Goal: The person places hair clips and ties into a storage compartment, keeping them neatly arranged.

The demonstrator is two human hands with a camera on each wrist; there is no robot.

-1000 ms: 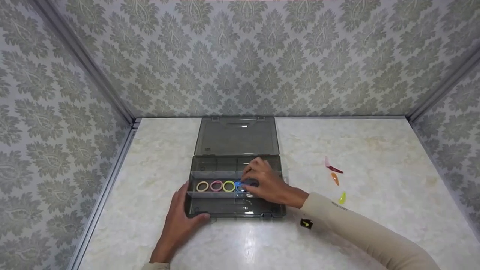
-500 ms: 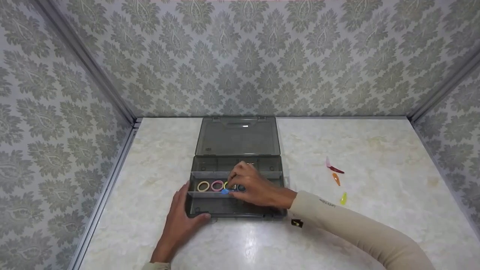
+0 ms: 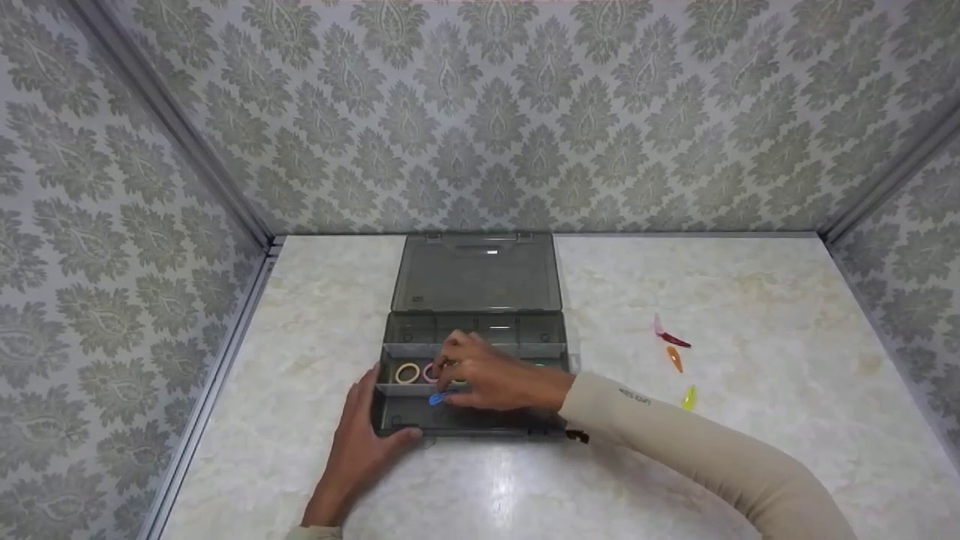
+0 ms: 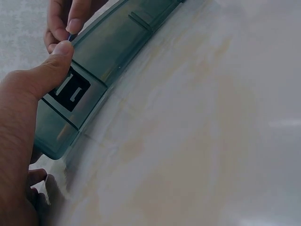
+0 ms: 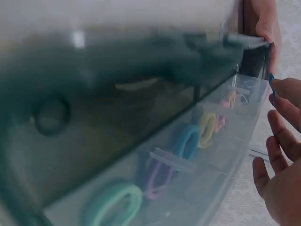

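Note:
A smoky grey plastic organizer box (image 3: 420, 427) lies with its lid folded back. My left hand (image 3: 356, 442) grips its front left corner, thumb at the front rim and fingers along the left side. My right hand (image 3: 487, 375) pinches a blue snap hair clip (image 3: 437, 398) between thumb and forefinger, over the front compartment. In the middle compartment stands a row of hair ties, partly hidden by the right hand in the head view. A cream hair tie (image 3: 397, 373) is leftmost; the right wrist view shows blue (image 5: 182, 140), purple (image 5: 151, 188) and green hair ties (image 5: 135, 194).
To the right of the box lie several more snap clips, among them a dark red clip (image 3: 676, 340), an orange clip (image 3: 675, 358) and a yellow clip (image 3: 689, 397). The open lid (image 3: 480, 274) reaches toward the papered back wall (image 3: 495, 112).
My right hand has moved left and toward me, carrying the blue hair clip from the middle compartment to above the front compartment. The left hand has stayed at the box corner.

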